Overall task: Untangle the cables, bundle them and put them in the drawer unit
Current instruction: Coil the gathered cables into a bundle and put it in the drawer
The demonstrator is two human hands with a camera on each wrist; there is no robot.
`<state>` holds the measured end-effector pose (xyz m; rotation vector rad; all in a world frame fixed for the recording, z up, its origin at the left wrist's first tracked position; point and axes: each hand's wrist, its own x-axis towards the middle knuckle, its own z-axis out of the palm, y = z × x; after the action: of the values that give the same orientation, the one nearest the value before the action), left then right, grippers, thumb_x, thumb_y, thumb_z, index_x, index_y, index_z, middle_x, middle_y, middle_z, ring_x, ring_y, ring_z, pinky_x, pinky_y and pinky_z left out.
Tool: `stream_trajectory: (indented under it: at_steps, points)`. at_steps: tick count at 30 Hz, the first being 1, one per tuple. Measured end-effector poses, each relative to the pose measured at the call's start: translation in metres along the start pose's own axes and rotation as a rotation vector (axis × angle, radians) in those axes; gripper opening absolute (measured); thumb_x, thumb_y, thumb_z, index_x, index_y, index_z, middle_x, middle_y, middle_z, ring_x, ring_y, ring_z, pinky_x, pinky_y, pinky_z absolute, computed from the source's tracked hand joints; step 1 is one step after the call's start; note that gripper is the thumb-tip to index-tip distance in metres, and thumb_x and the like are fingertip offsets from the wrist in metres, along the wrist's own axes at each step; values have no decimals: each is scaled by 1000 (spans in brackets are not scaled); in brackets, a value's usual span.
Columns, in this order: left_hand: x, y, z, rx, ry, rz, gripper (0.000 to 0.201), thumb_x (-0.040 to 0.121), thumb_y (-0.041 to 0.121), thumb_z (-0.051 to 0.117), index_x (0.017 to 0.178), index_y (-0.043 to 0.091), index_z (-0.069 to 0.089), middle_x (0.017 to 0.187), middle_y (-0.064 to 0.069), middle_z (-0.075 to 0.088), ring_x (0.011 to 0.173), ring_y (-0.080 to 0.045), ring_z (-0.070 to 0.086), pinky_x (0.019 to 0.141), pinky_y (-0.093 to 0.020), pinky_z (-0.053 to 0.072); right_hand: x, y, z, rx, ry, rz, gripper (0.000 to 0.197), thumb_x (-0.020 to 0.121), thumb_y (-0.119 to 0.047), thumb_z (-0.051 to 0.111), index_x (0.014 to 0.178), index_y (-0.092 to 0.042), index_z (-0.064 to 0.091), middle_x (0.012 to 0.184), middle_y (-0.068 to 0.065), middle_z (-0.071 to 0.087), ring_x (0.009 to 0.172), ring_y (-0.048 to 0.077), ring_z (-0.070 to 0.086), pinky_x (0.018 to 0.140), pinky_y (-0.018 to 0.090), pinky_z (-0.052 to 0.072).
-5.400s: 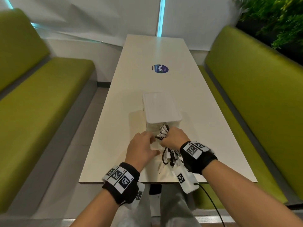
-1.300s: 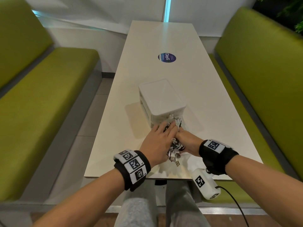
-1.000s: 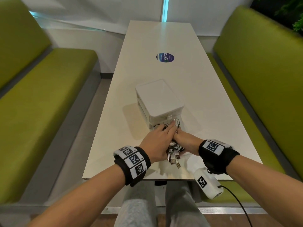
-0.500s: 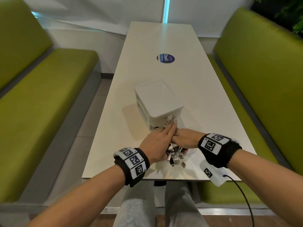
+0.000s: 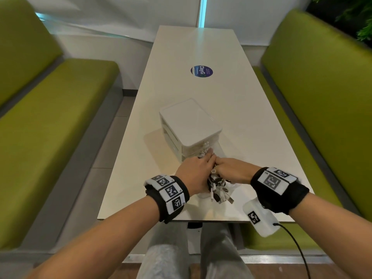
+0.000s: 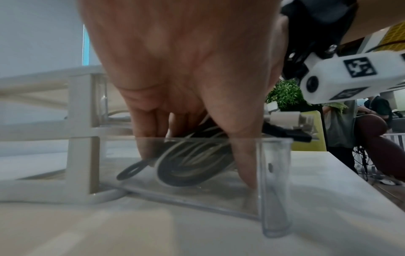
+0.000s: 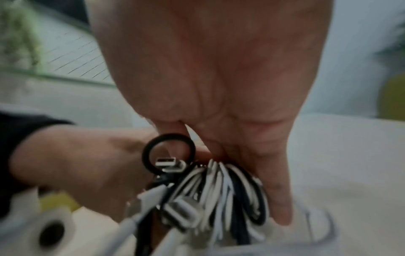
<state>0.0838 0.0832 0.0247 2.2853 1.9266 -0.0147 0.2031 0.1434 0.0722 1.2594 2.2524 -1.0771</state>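
Both my hands are down in the pulled-out clear drawer [image 6: 275,181] right now. My left hand [image 5: 194,174] reaches in with fingers pointing down, and its fingertips [image 6: 144,138] press on the coiled cable bundle [image 6: 188,166]; from the wrist view the thumb dips inside the drawer's front wall. My right hand [image 5: 231,170] curls its fingers around the same bundle from the other side, gripping the black and white loops [image 7: 230,188]. A black loop [image 7: 168,152] and a metal USB plug [image 7: 166,162] stick up near my right fingers. Several plug ends [image 5: 221,196] splay out toward me over the drawer's front edge.

That drawer belongs to the bottom level of the white drawer unit [image 5: 191,121], which stands a little toward the near end of the tabletop [image 5: 231,97], turned slightly askew. I see another white cable [image 5: 205,150] poking out of the unit's front, just above my fingertips; which level it sits in I cannot tell.

Farther along the tabletop, toward its far end, lies a round blue sticker [image 5: 202,71]. Green benches [image 5: 322,87] run along both long edges. My wrist cameras [image 5: 259,218] hang below black marker bands [image 5: 167,194].
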Motion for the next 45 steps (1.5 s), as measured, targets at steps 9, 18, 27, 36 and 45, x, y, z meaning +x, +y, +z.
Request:
stream_trajectory:
  at_steps: [9,18,27,36,45]
  points:
    - [10,-9,-1,4,-46,30,93,63,52,80,137,14,38,145,-6,42,95,-30,64,75,-40,54,-1,3,8,76,-4,7,56,84,-29,63,131,-13,39,107,6,58,87,16,57,69,30,51]
    - [12,-11,-6,-14,-145,68,86,82,14,65,153,5,15,161,-15,14,116,-31,57,91,-38,49,19,13,43,-88,228,26,84,94,-41,54,150,-5,4,136,18,36,121,35,43,100,40,39]
    - [-4,-11,-63,-235,38,6,47,85,5,51,124,28,62,105,7,70,89,-11,59,80,-27,47,26,6,49,-198,297,89,56,98,-33,45,141,-3,23,137,16,39,116,34,50,83,37,42]
    - [23,-63,-41,58,9,-213,90,87,61,54,155,26,5,162,-16,1,148,-41,0,116,-59,10,25,6,52,-170,277,62,76,99,-31,43,152,-25,-10,143,13,24,119,41,40,87,45,43]
    - [21,-73,-43,-7,27,-83,79,92,48,55,155,29,13,162,-12,5,149,-35,0,116,-57,10,37,-1,49,-145,340,107,66,98,-30,46,149,-9,9,138,14,32,121,37,39,89,44,40]
